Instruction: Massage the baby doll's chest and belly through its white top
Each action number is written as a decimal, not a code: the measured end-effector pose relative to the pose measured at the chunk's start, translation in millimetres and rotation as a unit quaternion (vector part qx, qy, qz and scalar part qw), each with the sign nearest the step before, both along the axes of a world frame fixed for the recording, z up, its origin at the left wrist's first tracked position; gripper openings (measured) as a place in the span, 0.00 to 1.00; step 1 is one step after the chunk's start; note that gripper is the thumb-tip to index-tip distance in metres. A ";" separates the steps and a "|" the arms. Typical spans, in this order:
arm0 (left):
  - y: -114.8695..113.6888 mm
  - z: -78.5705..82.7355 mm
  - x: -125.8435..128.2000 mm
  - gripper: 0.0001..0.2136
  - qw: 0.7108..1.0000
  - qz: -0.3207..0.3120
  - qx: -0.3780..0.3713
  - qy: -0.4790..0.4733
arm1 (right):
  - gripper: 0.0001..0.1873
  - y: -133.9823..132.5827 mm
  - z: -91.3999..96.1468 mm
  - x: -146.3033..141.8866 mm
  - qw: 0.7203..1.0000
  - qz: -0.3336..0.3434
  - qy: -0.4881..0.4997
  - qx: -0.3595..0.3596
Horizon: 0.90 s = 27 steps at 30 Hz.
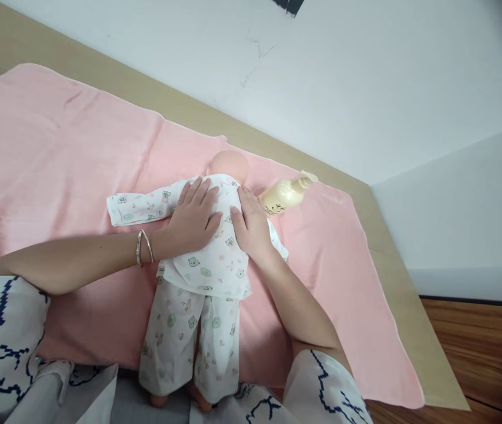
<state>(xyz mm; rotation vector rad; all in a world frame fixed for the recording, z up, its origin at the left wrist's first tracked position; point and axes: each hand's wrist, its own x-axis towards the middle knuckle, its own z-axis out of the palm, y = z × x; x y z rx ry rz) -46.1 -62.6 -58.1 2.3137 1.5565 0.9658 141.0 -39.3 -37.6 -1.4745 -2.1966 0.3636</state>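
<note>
A baby doll (229, 164) in white pyjamas lies stretched out with its bare head away from me and its feet at my lap. Its long-sleeved pyjama top (215, 268) and pyjama trousers (171, 335) carry small green and pink prints. My left hand (193, 221) rests flat on the left of the doll's upper body, fingers spread. On the opposite side, my right hand (253, 227) lies over the shoulder, fingers outstretched and thumb apart. Both hands touch the top and grip nothing. The doll's face is not visible.
A pale yellow pump bottle (286, 194) lies tilted beside the doll's head, just past my right hand. Beneath everything, a pink blanket (92, 141) covers much of the light wooden table (392, 282). A white wall (343, 76) borders the far edge; brown flooring (484, 347) shows at right.
</note>
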 end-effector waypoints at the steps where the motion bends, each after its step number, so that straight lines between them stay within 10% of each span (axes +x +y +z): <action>1: -2.9 1.4 -0.1 0.25 1.000 -0.010 0.009 0.009 | 0.35 3.7 1.6 2.2 1.000 0.005 0.001 -0.006; 7: -16.0 7.6 -0.8 0.23 0.994 -0.086 0.055 0.046 | 0.35 -1.5 9.9 0.6 0.998 -0.030 -0.043 -0.045; 13: 17.8 13.5 -11.3 0.25 0.999 -0.013 -0.036 0.028 | 0.31 -59.3 0.9 -26.2 0.994 0.064 -0.077 0.047; 22: -24.9 13.2 3.4 0.24 0.995 -0.082 0.016 0.051 | 0.33 -0.8 10.6 -3.5 0.999 0.024 -0.021 -0.028; 27: -3.6 16.1 -4.3 0.27 0.997 -0.051 -0.046 0.033 | 0.32 -30.1 7.8 -14.3 0.998 0.010 -0.057 -0.003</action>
